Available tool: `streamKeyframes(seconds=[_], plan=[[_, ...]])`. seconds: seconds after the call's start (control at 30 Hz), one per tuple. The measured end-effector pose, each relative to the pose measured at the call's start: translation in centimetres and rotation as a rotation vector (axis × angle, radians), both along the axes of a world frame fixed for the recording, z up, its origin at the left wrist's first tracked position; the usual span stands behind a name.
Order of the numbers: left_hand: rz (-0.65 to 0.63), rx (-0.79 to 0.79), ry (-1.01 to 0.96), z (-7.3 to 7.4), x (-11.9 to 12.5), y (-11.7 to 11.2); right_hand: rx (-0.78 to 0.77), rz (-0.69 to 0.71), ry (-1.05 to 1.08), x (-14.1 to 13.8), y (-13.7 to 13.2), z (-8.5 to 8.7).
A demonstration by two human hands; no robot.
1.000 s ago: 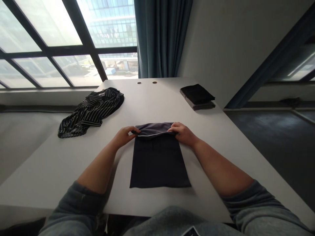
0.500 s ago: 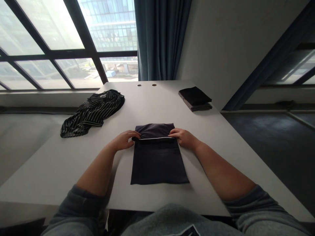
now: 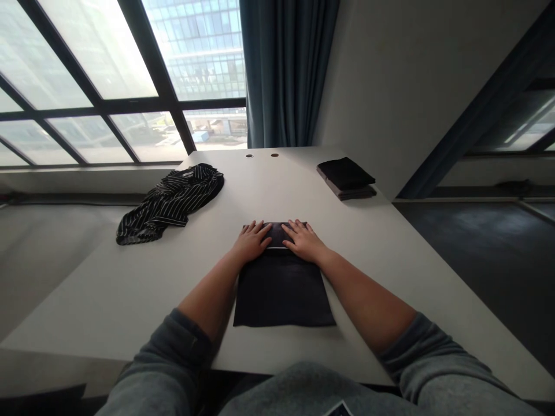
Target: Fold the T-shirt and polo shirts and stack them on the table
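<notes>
A dark folded garment (image 3: 284, 294) lies flat on the white table in front of me, its far part folded over with a thin white line across it. On the left of that far fold rests my left hand (image 3: 254, 240), palm down with fingers spread. My right hand (image 3: 303, 240) lies flat on the right of the same fold, its fingers apart too. Both hands press on the cloth and grip nothing. The cloth beneath my palms is hidden.
A crumpled black shirt with white stripes (image 3: 171, 202) lies at the left of the white table (image 3: 151, 312). Folded dark clothes (image 3: 346, 176) are stacked at the far right. Beyond the table hang blue curtains (image 3: 286, 75) beside a window (image 3: 203, 52).
Both hands have let go of the garment's side edges. They have moved inward and now lie flat on the far fold. The shirt and the stack have stayed put.
</notes>
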State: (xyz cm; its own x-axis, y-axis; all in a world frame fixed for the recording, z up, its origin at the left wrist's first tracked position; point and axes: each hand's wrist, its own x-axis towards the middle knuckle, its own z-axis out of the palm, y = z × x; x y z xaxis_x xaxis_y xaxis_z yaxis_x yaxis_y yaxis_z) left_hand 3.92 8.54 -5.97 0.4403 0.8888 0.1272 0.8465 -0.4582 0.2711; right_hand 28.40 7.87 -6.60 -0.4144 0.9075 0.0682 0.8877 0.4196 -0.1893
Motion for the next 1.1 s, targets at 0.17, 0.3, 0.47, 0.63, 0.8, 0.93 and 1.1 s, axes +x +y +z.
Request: streamKeyframes(seconds=[0.17,0.3,0.47,0.63,0.8,0.93,1.1], plan=[[0.014,0.027,0.117,-1.2,1.2,-0.7,-0.026,-0.003,-0.031,0.2,0.1,-0.5],[0.021,0.026,0.042,-1.1,0.9,-0.8,-0.037,-0.004,-0.036,0.1,0.2,-0.5],[0.323,0.114,-0.286,0.1,-3.9,-1.2,-0.002,0.013,0.024,0.5,-0.1,-0.7],[0.315,0.023,-0.349,0.8,-9.6,-2.6,0.135,0.084,0.12,0.6,-1.4,0.9],[0.184,-0.062,-0.306,0.8,-10.7,-3.1,0.221,0.291,0.231,-1.8,-3.0,3.5],[0.162,-0.069,-0.265,0.8,-9.8,-3.1,0.141,0.387,0.185,-5.6,-3.3,4.5],[0.143,-0.048,-0.283,0.7,-8.8,-3.1,0.098,0.314,0.118,-10.1,-2.2,4.4]])
